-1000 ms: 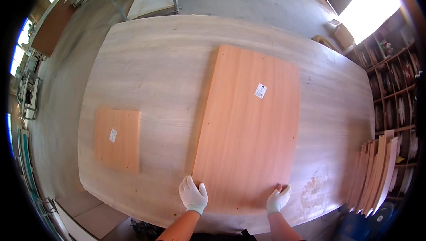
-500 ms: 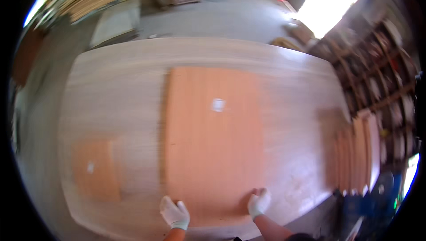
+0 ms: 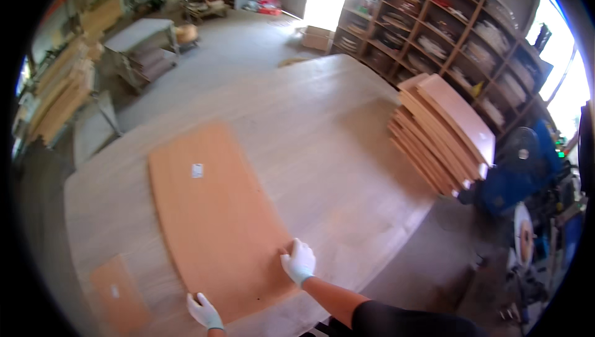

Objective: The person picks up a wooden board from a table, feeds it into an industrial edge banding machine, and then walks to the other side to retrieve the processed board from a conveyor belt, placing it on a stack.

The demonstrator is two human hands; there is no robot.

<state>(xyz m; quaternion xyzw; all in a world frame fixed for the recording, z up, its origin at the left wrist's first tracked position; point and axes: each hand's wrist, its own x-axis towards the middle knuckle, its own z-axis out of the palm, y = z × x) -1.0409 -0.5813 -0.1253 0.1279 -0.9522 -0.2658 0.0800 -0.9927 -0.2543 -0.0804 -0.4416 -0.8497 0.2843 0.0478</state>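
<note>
A large orange-brown wooden panel [image 3: 214, 213] with a small white label lies flat on the pale table [image 3: 328, 132]. My left hand [image 3: 204, 312], in a white glove, grips the panel at its near left corner. Higher up, my right hand [image 3: 299, 262], gloved as well, holds the right edge close to the near right corner; a bare fingertip shows at the panel's surface. The fingers beneath the edges are hidden. Left of the big panel lies a smaller wooden panel [image 3: 123, 303], also labelled.
Stacked wooden panels [image 3: 437, 132] stand at the table's right edge. Behind them rises a shelf unit [image 3: 424, 24] filled with curved pieces. Blue machinery [image 3: 520, 169] is at the right. A cart [image 3: 139, 52] and piled boards [image 3: 62, 98] are at the far left.
My view has swung to the right, bringing the stack and shelves further in. Both hands stay at the large panel's near end, which now appears slanted and further left.
</note>
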